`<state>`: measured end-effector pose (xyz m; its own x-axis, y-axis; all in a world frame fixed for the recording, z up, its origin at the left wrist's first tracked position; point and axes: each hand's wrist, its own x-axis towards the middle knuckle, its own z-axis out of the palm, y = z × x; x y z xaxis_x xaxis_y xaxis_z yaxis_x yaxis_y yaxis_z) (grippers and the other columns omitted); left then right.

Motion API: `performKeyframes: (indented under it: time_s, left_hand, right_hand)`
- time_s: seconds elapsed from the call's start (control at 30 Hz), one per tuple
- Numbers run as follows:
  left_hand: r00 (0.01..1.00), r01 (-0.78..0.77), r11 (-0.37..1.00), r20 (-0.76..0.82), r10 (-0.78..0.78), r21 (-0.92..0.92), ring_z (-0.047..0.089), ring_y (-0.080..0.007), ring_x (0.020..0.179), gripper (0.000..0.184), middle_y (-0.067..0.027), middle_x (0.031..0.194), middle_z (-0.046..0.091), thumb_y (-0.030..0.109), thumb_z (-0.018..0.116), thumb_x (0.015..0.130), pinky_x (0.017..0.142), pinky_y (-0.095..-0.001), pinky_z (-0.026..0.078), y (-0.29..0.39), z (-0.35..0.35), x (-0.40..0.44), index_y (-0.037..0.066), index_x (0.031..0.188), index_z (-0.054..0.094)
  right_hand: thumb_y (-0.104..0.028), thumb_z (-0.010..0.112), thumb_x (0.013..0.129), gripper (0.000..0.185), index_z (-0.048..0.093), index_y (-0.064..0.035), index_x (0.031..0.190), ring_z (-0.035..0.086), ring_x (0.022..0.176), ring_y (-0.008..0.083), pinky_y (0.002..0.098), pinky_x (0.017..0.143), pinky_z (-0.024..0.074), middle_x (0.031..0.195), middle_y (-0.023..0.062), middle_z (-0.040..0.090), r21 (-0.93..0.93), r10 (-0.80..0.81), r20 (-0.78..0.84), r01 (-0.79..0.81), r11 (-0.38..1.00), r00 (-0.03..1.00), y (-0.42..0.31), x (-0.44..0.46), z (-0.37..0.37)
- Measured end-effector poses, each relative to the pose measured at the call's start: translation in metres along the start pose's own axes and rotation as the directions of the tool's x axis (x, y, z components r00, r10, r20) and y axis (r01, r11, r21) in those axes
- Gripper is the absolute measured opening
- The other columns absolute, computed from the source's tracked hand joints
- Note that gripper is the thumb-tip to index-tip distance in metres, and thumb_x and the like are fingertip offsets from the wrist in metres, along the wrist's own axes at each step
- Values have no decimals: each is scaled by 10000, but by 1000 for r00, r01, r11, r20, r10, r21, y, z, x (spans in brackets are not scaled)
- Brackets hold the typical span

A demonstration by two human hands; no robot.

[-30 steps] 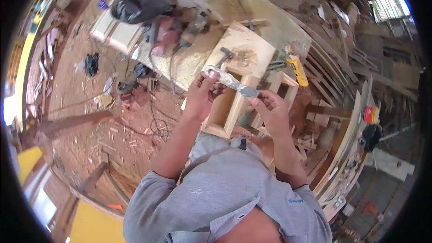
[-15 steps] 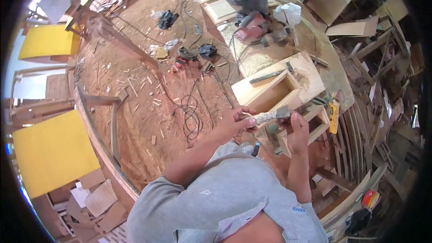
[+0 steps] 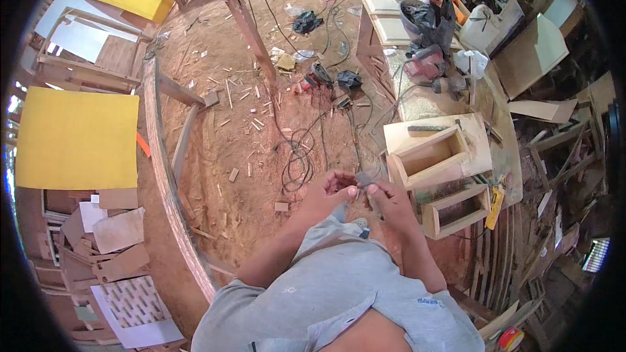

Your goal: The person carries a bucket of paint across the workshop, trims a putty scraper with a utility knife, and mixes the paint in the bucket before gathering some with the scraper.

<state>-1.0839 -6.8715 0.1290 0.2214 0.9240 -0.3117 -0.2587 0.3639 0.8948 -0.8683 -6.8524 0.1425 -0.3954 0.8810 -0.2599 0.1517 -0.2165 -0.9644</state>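
In front of my shirt, both hands are raised close together around a small hand tool [image 3: 362, 179] with a flat grey end. Its pale, lumpy handle is mostly hidden now; I cannot tell if it is a putty knife or a brush. My left hand [image 3: 331, 192] is curled, its thumb and fingertips at the grey end. My right hand [image 3: 392, 205] pinches the tool from the other side. Just right of my hands, an open wooden box frame [image 3: 432, 156] rests on a pale board [image 3: 479, 160]. A second wooden frame [image 3: 456, 210] is nearer to me.
A yellow level [image 3: 495, 207] lies at the workbench's [image 3: 512, 169] right edge. Farther back are a red power tool [image 3: 427, 64] and a bucket with a black bag [image 3: 433, 26]. Cables [image 3: 297, 163] and wood scraps cover the dirt floor. A wooden rail [image 3: 166, 189] runs along the left.
My view has turned, and the benches appear farther right and lower. The tool has turned between my hands, so its pale handle no longer shows lengthwise. Both hands are closer together.
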Motion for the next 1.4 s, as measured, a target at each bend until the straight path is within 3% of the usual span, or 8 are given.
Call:
performKeyframes:
  time_s: [0.5,0.6,0.7,0.8,0.87,1.03,1.27,1.4]
  left_hand:
    - [953,12,976,-297,54,216,662,-84,788,218,-54,882,746,189,781,940,702,-246,524,70,-205,13,-18,995,736]
    - [960,76,951,-281,11,299,642,-82,761,210,-49,867,739,181,780,932,694,-248,509,84,-244,23,-19,977,731]
    - [954,90,939,-301,15,332,632,-88,760,183,-38,853,728,167,766,935,707,-261,502,105,-261,40,-9,958,725]
    - [950,72,912,-307,60,403,644,-101,790,164,-31,847,722,169,743,951,753,-282,514,95,-299,71,9,930,716]
    - [958,69,924,-284,44,376,654,-112,798,157,-31,854,723,162,726,962,772,-288,519,90,-319,92,6,953,714]
    - [978,106,923,-208,-29,370,667,-121,827,172,-43,889,738,165,715,975,808,-282,523,105,-331,150,-3,1009,726]
    - [983,168,901,-135,-124,400,648,-88,809,210,-22,877,730,201,752,968,749,-262,518,143,-332,296,-6,996,737]
    - [985,155,866,-147,-95,475,636,-93,804,231,-18,868,720,234,725,988,744,-272,509,180,-327,409,3,987,739]
  right_hand:
    - [-391,686,996,464,653,-44,1302,650,781,156,343,737,533,924,93,706,-306,123,457,26,952,881,-66,150,134]
    - [-411,692,987,502,634,-50,1330,686,868,206,373,809,542,1006,118,718,-311,-130,406,270,911,904,-37,183,148]
    - [-418,680,993,507,631,-51,1339,698,1029,289,415,912,527,1113,155,723,-380,321,229,-220,899,919,-95,188,133]
    - [-377,630,1011,495,602,-50,1381,701,933,238,371,837,546,1102,135,709,-361,223,-207,-286,887,953,-60,197,83]
    - [-289,602,1013,434,596,-55,1378,702,856,188,330,739,547,1073,121,692,18,342,-435,-372,928,833,-9,204,34]
    - [-70,613,943,632,350,-72,1518,691,785,225,355,615,569,1094,177,658,390,346,-800,-15,921,490,59,222,-57]
    - [-25,696,927,697,327,-61,1517,674,821,239,359,614,618,1194,185,586,416,398,-891,45,908,219,125,310,-159]
    - [-85,735,887,671,411,-38,1473,685,963,370,469,811,600,1231,258,613,271,283,-959,-330,904,-11,154,368,-235]
